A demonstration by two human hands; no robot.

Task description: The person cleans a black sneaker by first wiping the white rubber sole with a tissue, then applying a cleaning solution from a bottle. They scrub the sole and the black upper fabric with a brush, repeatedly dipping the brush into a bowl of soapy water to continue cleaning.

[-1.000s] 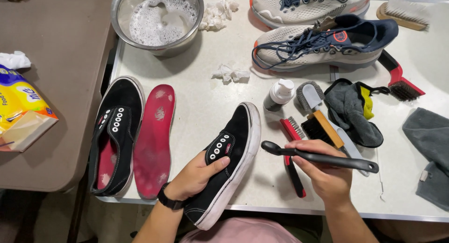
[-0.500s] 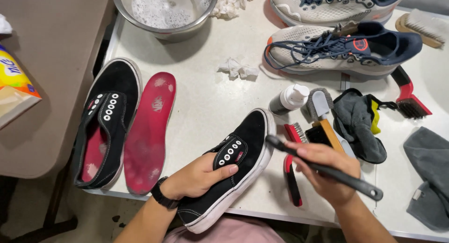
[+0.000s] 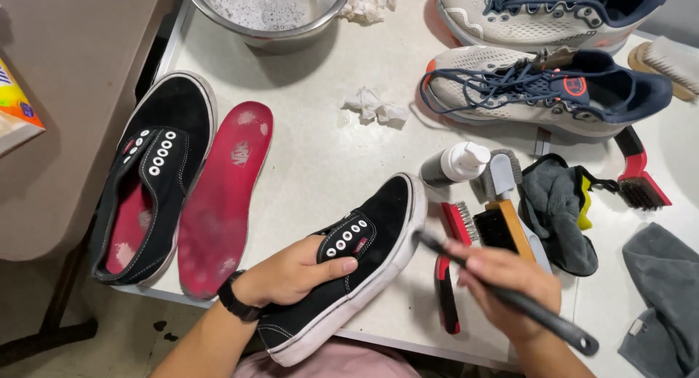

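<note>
Table (image 3: 313, 167), white, takes up most of the view, with a brown surface (image 3: 65, 94) beside it on the left. Steel bowl (image 3: 266, 10) of soapy water sits at the top edge. Two grey-and-navy running shoes (image 3: 546, 87) lie at the upper right, laces loose. Black slip-on shoe (image 3: 156, 174) without laces rests on the left of the table, and a red insole (image 3: 222, 196) lies flat just beside it. Second black shoe (image 3: 349, 261) with a white sole sits tilted at the near edge, toe pointing up and right; the left hand (image 3: 291, 272) wraps over its tongue and eyelets, fingers curled shut on it, a black watch at the wrist. Right hand (image 3: 502, 283) is closed in a fist around a long black brush handle (image 3: 524, 305), whose tip meets the white sole edge near the toe of the held shoe. Dark grey cloth (image 3: 557, 218) with a yellow patch lies right of that hand, and another grey cloth (image 3: 662, 298) is at the far right. Wooden-backed brush (image 3: 502, 229) and a red-handled brush (image 3: 448, 276) lie close together between the held shoe and the cloth. Another red brush (image 3: 637, 174) with dark bristles lies under the running shoes. Small white-capped bottle (image 3: 455, 163) lies on its side near the shoe's toe. Crumpled white tissue (image 3: 375, 105) sits mid-table. Yellow packet (image 3: 14, 109) shows at the left edge.
</note>
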